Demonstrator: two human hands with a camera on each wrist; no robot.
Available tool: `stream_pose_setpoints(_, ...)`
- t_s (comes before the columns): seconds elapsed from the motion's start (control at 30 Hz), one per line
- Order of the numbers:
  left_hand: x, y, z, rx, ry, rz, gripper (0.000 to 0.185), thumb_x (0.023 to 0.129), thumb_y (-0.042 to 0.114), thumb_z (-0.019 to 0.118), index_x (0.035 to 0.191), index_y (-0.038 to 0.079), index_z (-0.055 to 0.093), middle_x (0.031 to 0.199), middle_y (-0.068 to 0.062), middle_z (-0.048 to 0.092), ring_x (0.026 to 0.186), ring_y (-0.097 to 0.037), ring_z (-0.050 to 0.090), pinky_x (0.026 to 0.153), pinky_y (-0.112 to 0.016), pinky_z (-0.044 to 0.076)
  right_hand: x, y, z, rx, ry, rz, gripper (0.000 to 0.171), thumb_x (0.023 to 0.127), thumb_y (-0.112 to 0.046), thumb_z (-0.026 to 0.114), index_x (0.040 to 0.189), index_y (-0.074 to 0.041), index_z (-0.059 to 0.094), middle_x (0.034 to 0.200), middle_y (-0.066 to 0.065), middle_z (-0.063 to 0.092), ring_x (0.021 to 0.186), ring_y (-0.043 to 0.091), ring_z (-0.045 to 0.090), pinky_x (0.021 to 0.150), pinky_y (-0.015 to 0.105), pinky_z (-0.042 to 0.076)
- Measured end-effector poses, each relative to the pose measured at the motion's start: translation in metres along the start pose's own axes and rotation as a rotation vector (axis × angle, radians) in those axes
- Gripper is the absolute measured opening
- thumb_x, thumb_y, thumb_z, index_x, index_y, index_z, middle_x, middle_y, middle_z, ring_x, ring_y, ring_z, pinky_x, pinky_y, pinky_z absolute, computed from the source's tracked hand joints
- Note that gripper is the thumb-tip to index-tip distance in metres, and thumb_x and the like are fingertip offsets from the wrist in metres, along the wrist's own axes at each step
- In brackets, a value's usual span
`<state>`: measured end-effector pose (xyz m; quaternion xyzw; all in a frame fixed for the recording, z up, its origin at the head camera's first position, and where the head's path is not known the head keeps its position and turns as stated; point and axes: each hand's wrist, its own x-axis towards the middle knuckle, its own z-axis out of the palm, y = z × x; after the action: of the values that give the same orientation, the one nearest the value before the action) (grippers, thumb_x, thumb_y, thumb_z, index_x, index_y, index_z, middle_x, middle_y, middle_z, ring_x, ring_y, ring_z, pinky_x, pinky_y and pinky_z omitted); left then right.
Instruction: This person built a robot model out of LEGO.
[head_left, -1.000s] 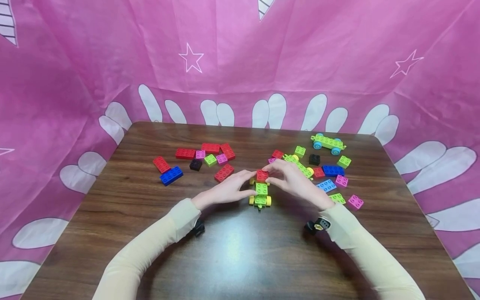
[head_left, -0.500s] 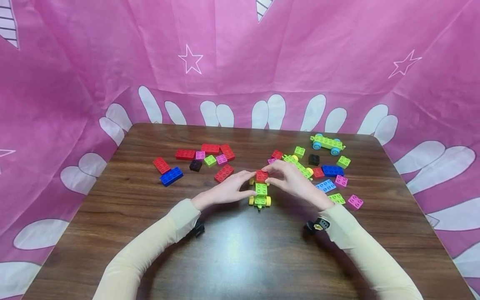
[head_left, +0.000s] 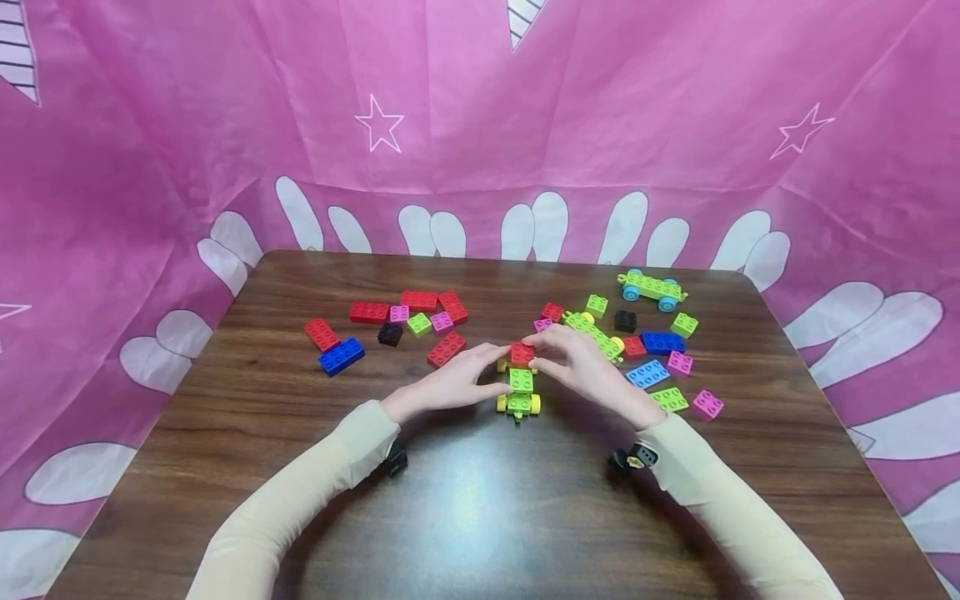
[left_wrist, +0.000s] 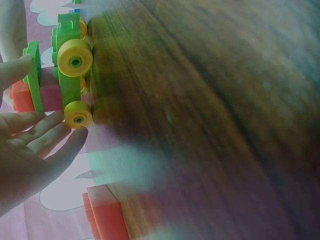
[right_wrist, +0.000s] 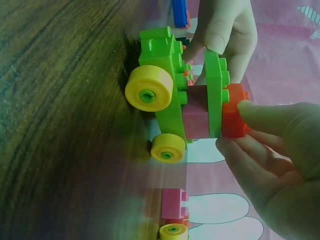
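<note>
A toy car stands on the table between the hands. Its lime wheeled base [right_wrist: 175, 77] has yellow wheels, such as the front wheel [right_wrist: 149, 88]. Stacked on the base are a pinkish-purple brick [right_wrist: 196, 112], a lime plate [right_wrist: 215, 95] and, on top, a red brick [head_left: 522, 354]. The right hand [head_left: 588, 375] pinches the red brick between thumb and fingers. From the other side, the left hand [head_left: 461, 381] holds the car, its thumb at the lime plate's near end and its fingers reaching around the far end, close to a rear wheel [left_wrist: 78, 115].
Left lie several red bricks [head_left: 447, 348], a blue brick [head_left: 342, 357] and a black brick [head_left: 390, 334]. Right are a yellow-wheeled base [head_left: 594, 335], a blue-wheeled base [head_left: 652, 287], a light-blue brick [head_left: 648, 374], a lime brick [head_left: 670, 400] and pink bricks [head_left: 708, 404]. A pink curtain [head_left: 465, 100] hangs behind the table.
The head view has tilted slightly, moving the scene a little down. Both hands keep the same hold on the car and its red brick, with hardly any visible movement.
</note>
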<state>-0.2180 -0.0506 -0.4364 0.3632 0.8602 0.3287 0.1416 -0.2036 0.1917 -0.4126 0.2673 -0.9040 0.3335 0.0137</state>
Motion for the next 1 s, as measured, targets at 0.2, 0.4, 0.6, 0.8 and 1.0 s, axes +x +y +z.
stream_pose_setpoints(0.2,0.0003,-0.0008,0.0011,0.008,0.000,-0.006,0.068,0.095,0.036,0.065,0.150,0.004,0.040,0.147,-0.015,0.051,0.135,-0.026,0.052,0.112,-0.043,0.046,-0.0019,0.0029,0.0030,-0.009,0.019,-0.022,0.035,0.088,-0.019,0.075,0.122,-0.013,0.069,0.113,0.004,0.070,0.102,0.018,0.070,0.089,0.040,0.059)
stream_pose_setpoints(0.4,0.0013,-0.0019,0.0021,0.007,0.009,0.008,0.068,0.096,0.036,0.065,0.150,0.004,0.040,0.144,-0.014,0.053,0.133,-0.025,0.053,0.111,-0.042,0.046,-0.0036,0.0036,0.0038,0.019,0.029,-0.018,0.036,0.089,-0.017,0.074,0.124,-0.011,0.068,0.114,0.006,0.069,0.103,0.020,0.071,0.090,0.040,0.059)
stream_pose_setpoints(0.6,0.0015,-0.0032,0.0024,0.002,0.010,0.003,0.067,0.095,0.036,0.065,0.150,0.005,0.040,0.144,-0.013,0.053,0.133,-0.025,0.053,0.111,-0.042,0.047,-0.0039,0.0038,0.0042,0.026,0.026,-0.012,0.036,0.090,-0.016,0.074,0.125,-0.011,0.067,0.115,0.006,0.069,0.105,0.021,0.070,0.090,0.040,0.059)
stream_pose_setpoints(0.8,0.0017,-0.0029,0.0023,-0.004,0.002,-0.009,0.068,0.096,0.037,0.064,0.150,0.006,0.039,0.145,-0.013,0.051,0.134,-0.026,0.052,0.112,-0.042,0.046,-0.0043,0.0035,0.0034,0.039,0.018,-0.004,0.037,0.089,-0.016,0.074,0.125,-0.010,0.067,0.118,0.007,0.068,0.107,0.022,0.070,0.091,0.041,0.059)
stream_pose_setpoints(1.0,0.0017,-0.0027,0.0023,0.000,-0.002,-0.029,0.071,0.095,0.040,0.065,0.151,0.007,0.038,0.147,-0.012,0.050,0.137,-0.025,0.050,0.113,-0.043,0.044,-0.0040,0.0030,0.0032,0.035,0.018,-0.002,0.038,0.089,-0.017,0.075,0.125,-0.010,0.067,0.118,0.008,0.069,0.108,0.023,0.070,0.092,0.041,0.058)
